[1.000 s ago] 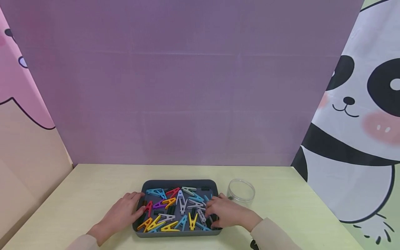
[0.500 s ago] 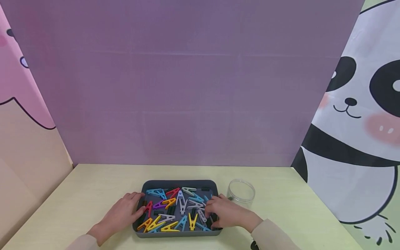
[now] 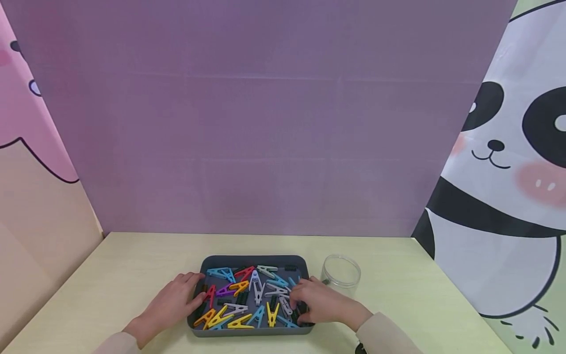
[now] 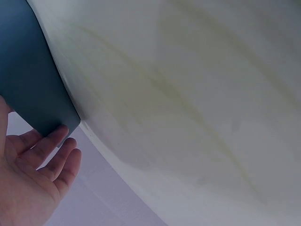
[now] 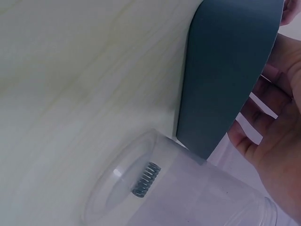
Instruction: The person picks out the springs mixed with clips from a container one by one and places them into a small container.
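Black springs [image 3: 241, 298] lie scattered among coloured clips [image 3: 258, 290] on the floor of a grey tray [image 3: 252, 332], which sits on the pale table [image 3: 146, 265]. Left hand [image 3: 174, 297]: spread along the tray's left side, fingers relaxed and touching the wall near the far corner, thumb over the rim beside a red clip [image 3: 211, 295]; one dark spring lies just inside the wall, between thumb and forefinger. Right hand [image 3: 325, 301]: reaching over the right side, fingers bent down into the tray, thumb set near the front right corner. Something dark shows between that thumb and the fingers; whether it is a spring, and whether the fingertips pinch it, cannot be told. Clear jar [image 3: 341, 283]: just beyond the right hand, beside the tray. Its contents, per the right wrist view: a single spring [image 5: 146, 180].
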Motion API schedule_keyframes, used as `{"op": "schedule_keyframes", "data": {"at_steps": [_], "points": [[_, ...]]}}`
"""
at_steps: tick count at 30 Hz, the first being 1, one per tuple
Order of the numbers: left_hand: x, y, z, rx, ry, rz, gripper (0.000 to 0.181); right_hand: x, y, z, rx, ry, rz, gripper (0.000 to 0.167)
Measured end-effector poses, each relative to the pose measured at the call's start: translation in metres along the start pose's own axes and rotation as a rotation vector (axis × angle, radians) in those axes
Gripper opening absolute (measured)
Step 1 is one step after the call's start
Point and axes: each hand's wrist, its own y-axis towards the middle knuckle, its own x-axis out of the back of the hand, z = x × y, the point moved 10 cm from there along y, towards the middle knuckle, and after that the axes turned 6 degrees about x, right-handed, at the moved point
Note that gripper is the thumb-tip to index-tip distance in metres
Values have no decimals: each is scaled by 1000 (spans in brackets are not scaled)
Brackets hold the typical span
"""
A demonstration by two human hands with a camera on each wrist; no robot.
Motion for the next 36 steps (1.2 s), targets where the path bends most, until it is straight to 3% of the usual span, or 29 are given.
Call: {"op": "schedule_keyframes", "data": {"at_steps": [9, 19, 26, 36], "points": [[8, -4, -5, 14, 6, 6, 46, 4, -2, 1, -14, 41, -21, 16], [5, -2, -4, 6, 15, 8, 46, 11, -3, 9, 60, 122, -56, 15], [3, -1, -3, -1, 14, 2, 45, 4, -3, 1, -17, 189, -21, 14], [3, -1, -3, 11, 10, 16, 45, 2, -3, 0, -22, 211, -5, 16]]}}
